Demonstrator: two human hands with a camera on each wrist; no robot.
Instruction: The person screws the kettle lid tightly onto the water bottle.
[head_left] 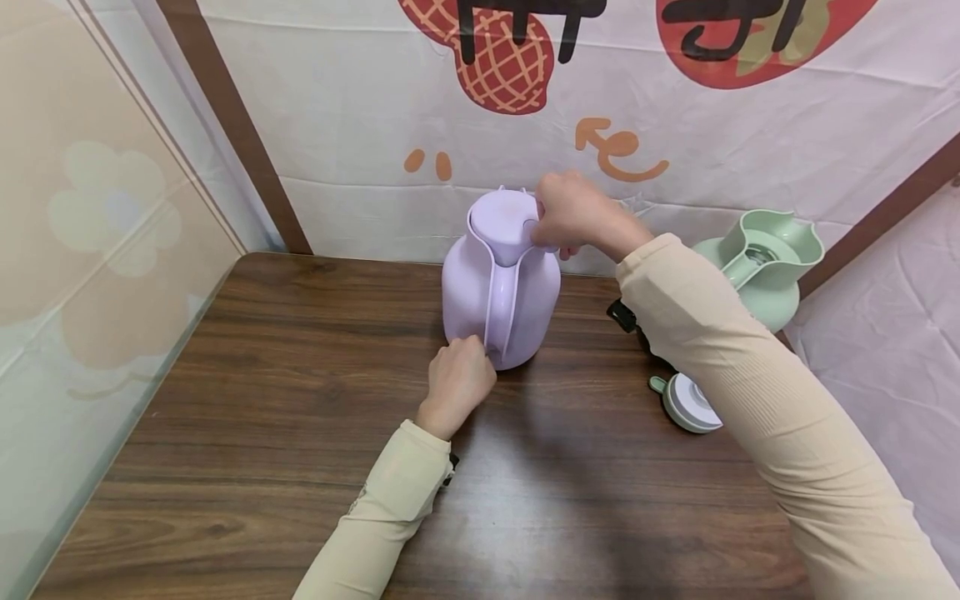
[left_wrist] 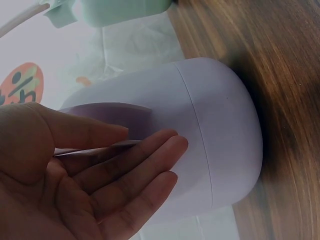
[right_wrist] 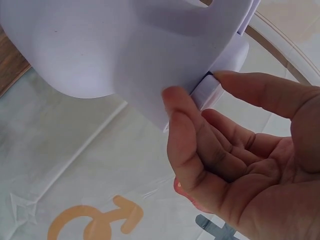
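A lilac thermos jug (head_left: pixel 461 292) stands upright near the back of the table, its handle (head_left: pixel 501 308) facing me. Its round lid (head_left: pixel 501 218) sits in the jug's mouth. My right hand (head_left: pixel 573 212) is at the lid's right side; the right wrist view shows thumb and index finger pinching a small tab (right_wrist: pixel 206 92) at the lid's edge. Low on the handle is my left hand (head_left: pixel 459 379). The left wrist view has its thumb and index finger around the handle, with the other fingers (left_wrist: pixel 155 192) stretched out along the jug's body.
At the right rear is a pale green jug (head_left: pixel 776 304) with an uncovered mouth, partly behind my right sleeve. A green and white lid (head_left: pixel 686 408) lies in front of it. A printed cloth wall (head_left: pixel 360 108) rises directly behind the wooden table (head_left: pixel 285 400).
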